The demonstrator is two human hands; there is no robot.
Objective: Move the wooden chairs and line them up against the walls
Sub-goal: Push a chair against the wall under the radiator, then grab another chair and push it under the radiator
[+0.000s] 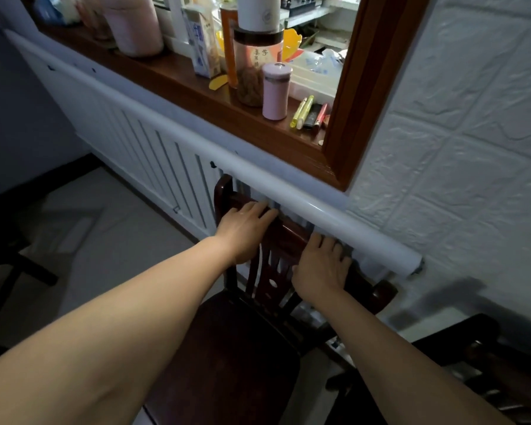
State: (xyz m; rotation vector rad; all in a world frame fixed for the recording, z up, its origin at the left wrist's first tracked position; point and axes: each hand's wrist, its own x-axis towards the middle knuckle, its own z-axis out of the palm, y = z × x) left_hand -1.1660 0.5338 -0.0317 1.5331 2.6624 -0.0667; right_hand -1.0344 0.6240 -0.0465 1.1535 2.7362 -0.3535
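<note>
chair [227,357]: dark wood, back against the white radiator cover [154,148] under the sill, far wall
left hand [242,231]: fingers curled over top rail, left side
right hand [321,271]: same grip, right side of rail
handling: likely heavy, rigid, polished so maybe slick; top rail looks like the best hold
second chair [485,360]: near right, only part visible
</note>
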